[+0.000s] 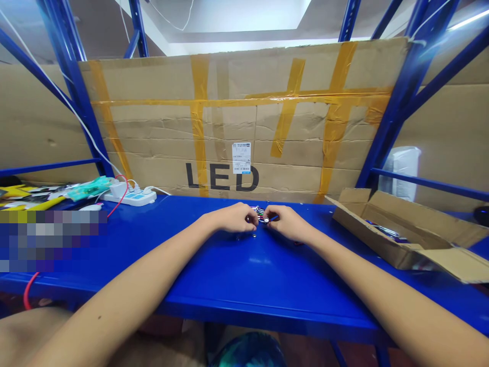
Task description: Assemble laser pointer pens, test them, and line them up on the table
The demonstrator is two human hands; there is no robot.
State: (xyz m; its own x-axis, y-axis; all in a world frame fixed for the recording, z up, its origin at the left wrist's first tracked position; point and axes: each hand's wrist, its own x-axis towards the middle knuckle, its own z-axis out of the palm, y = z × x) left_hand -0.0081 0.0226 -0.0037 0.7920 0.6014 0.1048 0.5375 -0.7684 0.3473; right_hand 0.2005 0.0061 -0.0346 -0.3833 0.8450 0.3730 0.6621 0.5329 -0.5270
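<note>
Both hands are close together over the blue table, fingertips nearly meeting. My left hand (240, 218) is closed in a pinch; whatever lies in its fingers is too small and hidden to name. My right hand (286, 222) is also closed, pinching a thin blue stick with a white round end (267, 220). Just behind and between the hands lies a small cluster of slim, shiny, many-coloured pieces (260, 211), partly covered by the fingers. A tiny metallic piece (254, 235) rests on the table in front of my left hand.
An open cardboard box (393, 250) with slim blue and silver pieces stands at right. At left are a white power strip (132, 196), a red cable (121, 196) and a pile of yellow and teal packets (49, 196). A large cardboard sheet (168, 132) and blue rack posts close off the back.
</note>
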